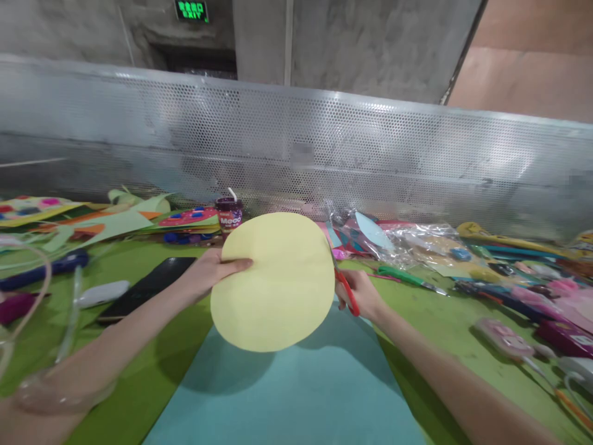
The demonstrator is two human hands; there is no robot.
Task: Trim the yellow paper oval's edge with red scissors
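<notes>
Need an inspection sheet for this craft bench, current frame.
surface: green table, blue sheet lying in front.
job's things: yellow paper disc; red-handled scissors at its right edge.
clutter: black phone, purple jar, paper cutouts, plastic bags.
grips: left hand pinches the disc; right hand holds the scissors.
cables: clear tubing at left; white cable at right.
surroundings: perforated metal screen, exit sign.

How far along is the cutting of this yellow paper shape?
Done: the yellow paper already shows a rounded outline all around its visible edge. In hand: the left hand pinches its left edge, while the right hand holds the red scissors at its right edge. Left: probably only trimming there; the blades are mostly hidden behind the paper, so I cannot tell whether a cut is open.
</notes>
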